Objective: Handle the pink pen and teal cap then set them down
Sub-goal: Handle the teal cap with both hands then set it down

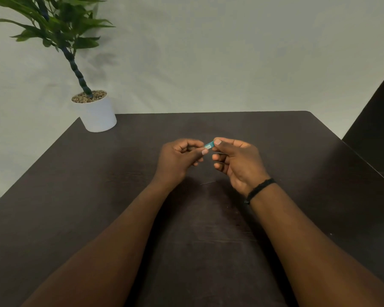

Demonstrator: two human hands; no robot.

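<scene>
A small teal cap [209, 145] shows between my two hands, held above the middle of the dark table [297, 165]. My right hand [235, 160] pinches its right end between thumb and forefinger. My left hand [180, 158] is curled, its thumb and fingertips touching the cap's left end. The pink pen is not visible; my fingers may hide it.
A potted plant in a white pot [97, 114] stands at the table's far left corner. A black bracelet [259, 189] is on my right wrist. A dark surface [377, 129] rises beyond the table's right edge. A pale wall lies behind.
</scene>
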